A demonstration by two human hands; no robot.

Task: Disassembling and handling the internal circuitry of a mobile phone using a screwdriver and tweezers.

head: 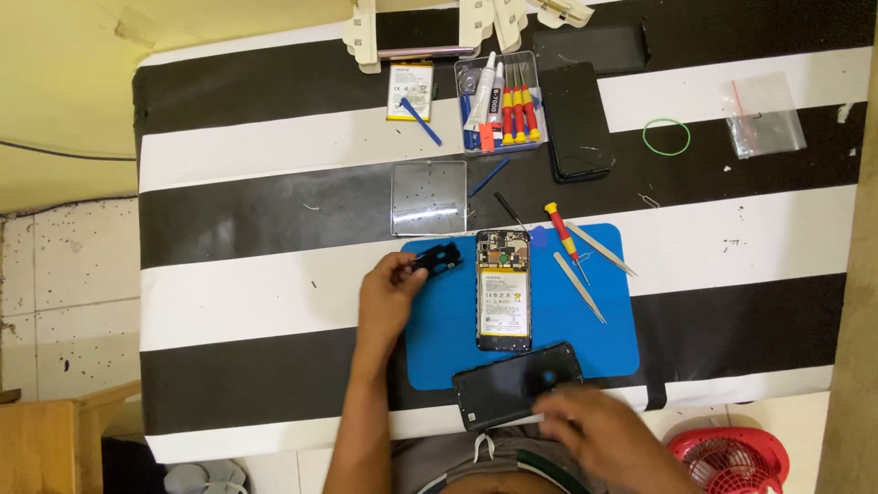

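Observation:
An opened phone (503,290) lies face down on the blue mat (613,343), its battery and circuit board exposed. My left hand (389,293) pinches a small black plastic cover piece (437,259) just left of the phone, at the mat's edge. My right hand (594,428) is blurred near the table's front edge and rests on the black back cover (508,386), which lies tilted at the mat's front.
A red-handled screwdriver (562,229) and two tweezers (579,285) lie right of the phone. Behind are a metal tray (428,198), a tool box (501,105), a loose battery (410,90), two dark phones (576,119), a green rubber band (666,136), a clear bag (765,117).

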